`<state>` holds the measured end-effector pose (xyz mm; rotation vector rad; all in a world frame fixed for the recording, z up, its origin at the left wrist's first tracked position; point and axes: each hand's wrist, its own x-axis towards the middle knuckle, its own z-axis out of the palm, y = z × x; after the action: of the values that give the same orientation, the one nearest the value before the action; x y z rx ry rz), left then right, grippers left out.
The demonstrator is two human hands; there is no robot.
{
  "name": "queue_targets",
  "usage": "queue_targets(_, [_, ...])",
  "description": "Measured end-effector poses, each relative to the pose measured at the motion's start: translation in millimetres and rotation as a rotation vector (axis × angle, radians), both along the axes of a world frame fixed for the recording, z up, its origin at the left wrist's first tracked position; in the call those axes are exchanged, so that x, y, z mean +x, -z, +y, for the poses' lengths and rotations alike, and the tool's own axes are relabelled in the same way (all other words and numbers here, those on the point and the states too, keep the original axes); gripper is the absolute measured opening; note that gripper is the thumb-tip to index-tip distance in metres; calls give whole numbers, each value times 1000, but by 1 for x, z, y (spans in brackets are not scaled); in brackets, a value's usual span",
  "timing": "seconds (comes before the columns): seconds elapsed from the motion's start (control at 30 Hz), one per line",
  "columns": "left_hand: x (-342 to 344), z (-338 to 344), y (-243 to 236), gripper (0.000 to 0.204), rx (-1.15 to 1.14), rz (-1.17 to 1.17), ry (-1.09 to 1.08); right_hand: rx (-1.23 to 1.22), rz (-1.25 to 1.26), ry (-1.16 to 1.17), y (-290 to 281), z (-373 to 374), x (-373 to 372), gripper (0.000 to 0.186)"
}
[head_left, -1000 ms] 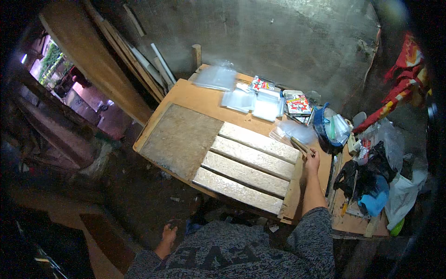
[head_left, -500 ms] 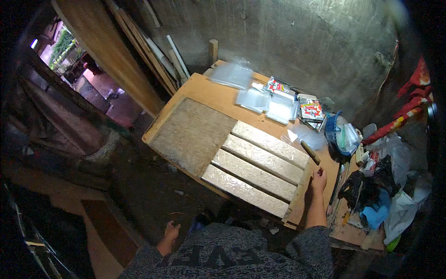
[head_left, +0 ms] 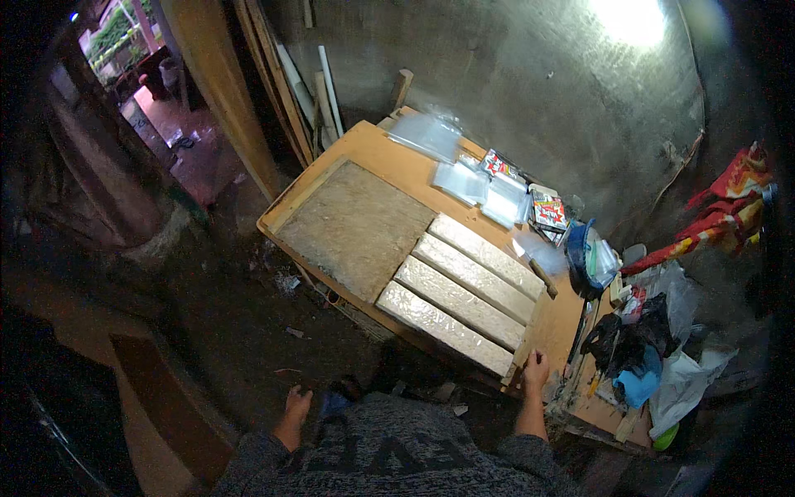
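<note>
Over the front right corner of the wooden table, my right hand (head_left: 537,367) hovers with its fingers loosely bent and nothing visible in them. Beside it, several long pale slabs (head_left: 451,308) lie in parallel, with a glossy, wrinkled surface like clear wrap. A brown stick-like handle (head_left: 543,280) rests past their right ends, apart from my hand; whether a blade joins it is hard to see. My left hand (head_left: 298,403) hangs low in front of the table, fingers slightly curled, holding nothing I can see.
A rough brown board (head_left: 356,228) covers the left of the table (head_left: 277,217). Clear plastic sheets (head_left: 426,135) and small printed boxes (head_left: 548,211) lie along the back. To the right stand a blue basket (head_left: 581,257) and crumpled bags (head_left: 638,348). Planks (head_left: 273,83) lean at the wall.
My right hand has drawn back toward me, away from the brown handle, which stays on the table. My left hand has shifted slightly up. The view has turned a little.
</note>
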<state>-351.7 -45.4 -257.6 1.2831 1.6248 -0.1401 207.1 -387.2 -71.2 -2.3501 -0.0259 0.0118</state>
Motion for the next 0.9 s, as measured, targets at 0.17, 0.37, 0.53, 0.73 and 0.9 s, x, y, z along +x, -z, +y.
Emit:
queue_targets(0.17, [-42,-9,10,71,-147,-42,-119,-80,22,5,42,-13,-7,41])
queue_targets(0.37, [-54,-9,-20,68,-218,-71,-174,154,86,53,98,-57,21,38])
queue_targets(0.53, [-98,8,-16,65,-198,-84,-400,311,449,160,105,12,-13,44])
queue_targets(0.73, [-117,-18,35,62,-68,-373,-383,281,437,143,77,-25,13,53])
queue_targets(0.9, [-103,1,-68,68,-239,-121,-278,212,495,158,64,-16,1,56])
